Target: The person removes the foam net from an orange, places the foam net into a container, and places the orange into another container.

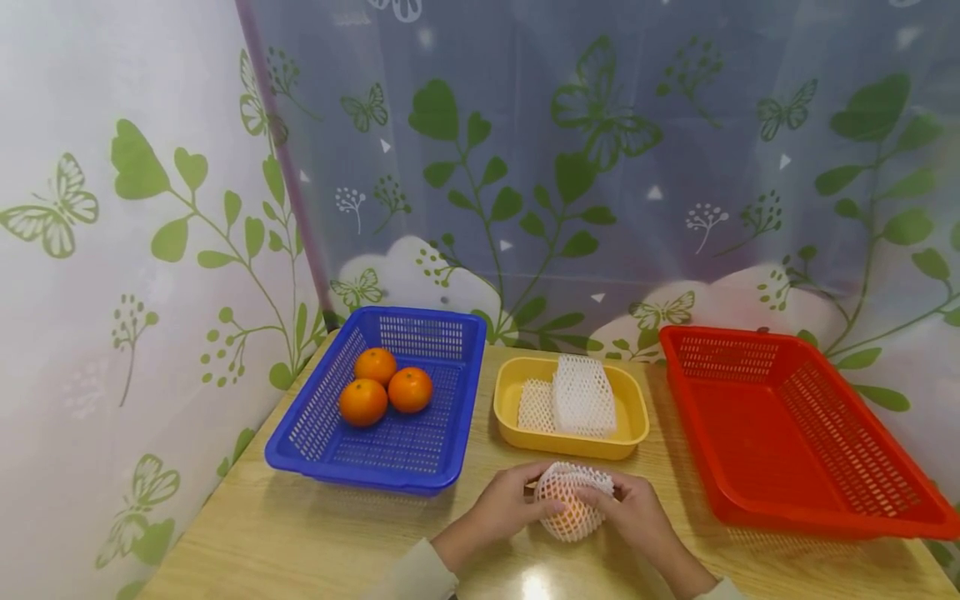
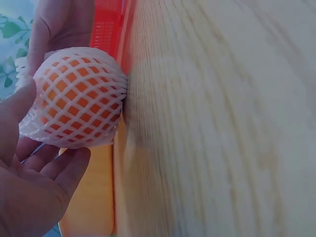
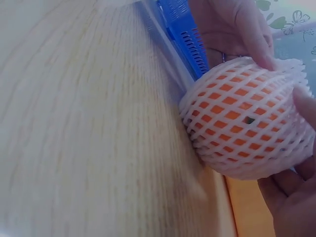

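Note:
An orange (image 2: 74, 98) is wrapped in a white foam net sleeve (image 1: 573, 502) near the table's front. My left hand (image 1: 504, 504) grips the netted fruit from the left, thumb across its front and fingers behind. From the right, my right hand (image 1: 637, 512) pinches the sleeve by its gathered upper edge. Orange peel shows through the diamond mesh in both wrist views, and a dark green spot (image 3: 250, 120) appears in the right one. The netted orange seems to sit against the table, though its underside is hidden.
A blue basket (image 1: 461, 400) with three oranges (image 1: 363, 402) stands at the left. Behind the hands, a yellow tray (image 1: 633, 408) holds more foam nets (image 1: 583, 396). On the right is a red basket (image 1: 750, 425). A patterned curtain (image 1: 525, 167) hangs behind the wooden table (image 1: 300, 542).

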`<state>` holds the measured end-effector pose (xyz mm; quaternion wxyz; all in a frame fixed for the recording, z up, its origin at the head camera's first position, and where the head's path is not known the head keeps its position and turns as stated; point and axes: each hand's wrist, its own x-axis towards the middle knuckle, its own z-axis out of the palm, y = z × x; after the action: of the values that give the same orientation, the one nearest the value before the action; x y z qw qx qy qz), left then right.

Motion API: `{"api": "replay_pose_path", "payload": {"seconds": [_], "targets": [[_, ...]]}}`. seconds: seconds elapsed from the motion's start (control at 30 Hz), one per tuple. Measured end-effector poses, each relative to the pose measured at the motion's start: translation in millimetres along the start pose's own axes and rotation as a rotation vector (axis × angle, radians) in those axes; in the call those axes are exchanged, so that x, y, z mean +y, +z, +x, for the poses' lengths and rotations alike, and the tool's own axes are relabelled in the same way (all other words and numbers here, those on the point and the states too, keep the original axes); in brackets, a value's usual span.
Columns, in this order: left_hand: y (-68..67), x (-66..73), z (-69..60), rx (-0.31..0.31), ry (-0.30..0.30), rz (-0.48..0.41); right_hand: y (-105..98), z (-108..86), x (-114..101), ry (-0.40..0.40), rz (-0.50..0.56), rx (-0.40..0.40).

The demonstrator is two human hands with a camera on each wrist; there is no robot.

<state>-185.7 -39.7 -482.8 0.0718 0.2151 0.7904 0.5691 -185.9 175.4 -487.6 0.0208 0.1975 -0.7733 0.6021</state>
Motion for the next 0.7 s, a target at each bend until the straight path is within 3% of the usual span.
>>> {"api": "replay_pose_path", "payload": {"seconds": [0.17,0.33,0.53,0.63,0.7], "targets": [[-1.0,0.3,0.6,0.009,0.015,0.018,-2.6,1.3,4.0,0.097,-0.038,-0.09],[-2.3,0.4,0.6,0.042,0.029,0.094,-2.8,0.5,6.7,0.106,0.015,-0.232],[-0.9,5.0,-0.6,0.176,0.085,0.222,-1.0,-1.1,5.8,0.113,0.027,-0.221],[-0.2,6.2,-0.2,0.197,0.093,0.192,-1.0,-1.1,4.4,0.1,0.001,-0.208],[-0.1,6.0,1.3,0.179,0.081,0.139,-1.2,-1.1,3.4,0.107,-0.011,-0.195]]}}
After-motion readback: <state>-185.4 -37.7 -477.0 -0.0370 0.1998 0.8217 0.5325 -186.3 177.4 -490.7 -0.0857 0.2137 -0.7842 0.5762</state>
